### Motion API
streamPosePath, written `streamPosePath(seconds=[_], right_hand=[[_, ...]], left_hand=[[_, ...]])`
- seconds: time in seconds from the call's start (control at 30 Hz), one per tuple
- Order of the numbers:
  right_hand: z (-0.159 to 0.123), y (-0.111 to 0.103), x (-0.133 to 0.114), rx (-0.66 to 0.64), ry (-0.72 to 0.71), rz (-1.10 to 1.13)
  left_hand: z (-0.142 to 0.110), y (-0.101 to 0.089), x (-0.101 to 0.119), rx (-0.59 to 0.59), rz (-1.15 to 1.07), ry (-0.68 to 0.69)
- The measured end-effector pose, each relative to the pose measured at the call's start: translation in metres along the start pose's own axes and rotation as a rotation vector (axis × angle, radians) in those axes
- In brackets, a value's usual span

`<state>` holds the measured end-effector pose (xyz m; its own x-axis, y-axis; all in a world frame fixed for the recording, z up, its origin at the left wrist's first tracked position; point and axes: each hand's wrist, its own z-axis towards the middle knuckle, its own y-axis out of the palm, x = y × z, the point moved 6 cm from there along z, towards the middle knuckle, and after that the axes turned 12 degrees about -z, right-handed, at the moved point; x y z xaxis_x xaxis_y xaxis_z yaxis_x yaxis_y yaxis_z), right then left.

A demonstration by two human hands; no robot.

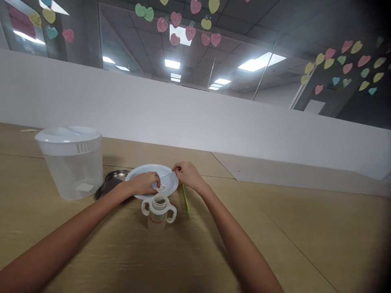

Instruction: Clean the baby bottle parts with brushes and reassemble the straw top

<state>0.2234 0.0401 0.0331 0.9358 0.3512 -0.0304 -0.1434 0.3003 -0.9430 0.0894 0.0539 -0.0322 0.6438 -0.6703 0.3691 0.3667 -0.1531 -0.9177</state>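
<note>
Pinching a thin wire (168, 175) in the right hand (188, 176), fingers closed on its near end, above a smooth white plate (147, 172). Left hand (143, 184) rests at the plate's edge, fingers curled shut on a small white piece (162, 188), its shape too small to tell. Wire spans the short gap between the hands. Just in front stands a two-handled plastic bottle (154, 221), neck open; a narrow green strip (185, 200) lies beside it. Farther left: a clear lidded jug (71, 173) and a dark metal tray (110, 182), near the plate. Pale wood-grain counter (275, 240) — open room on the right.
</note>
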Motion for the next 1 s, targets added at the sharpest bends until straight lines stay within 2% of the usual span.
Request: streamPosePath(seconds=[0.2, 0.57, 0.77, 1.0], right_hand=[[-0.002, -0.022, 0.012, 0.130, 0.101, 0.068], [-0.014, -0.061, 0.028, 0.373, 0.221, 0.233], [-0.015, -0.061, 0.028, 0.381, 0.215, 0.247], [-0.017, -0.064, 0.033, 0.371, 0.258, 0.250]], left_hand=[[0.001, 0.001, -0.006, 0.004, -0.018, -0.004], [0.003, 0.003, 0.000, -0.027, -0.009, 0.010], [0.004, 0.002, 0.001, -0.025, 0.016, 0.020], [0.002, 0.003, -0.010, -0.060, -0.043, 0.004]])
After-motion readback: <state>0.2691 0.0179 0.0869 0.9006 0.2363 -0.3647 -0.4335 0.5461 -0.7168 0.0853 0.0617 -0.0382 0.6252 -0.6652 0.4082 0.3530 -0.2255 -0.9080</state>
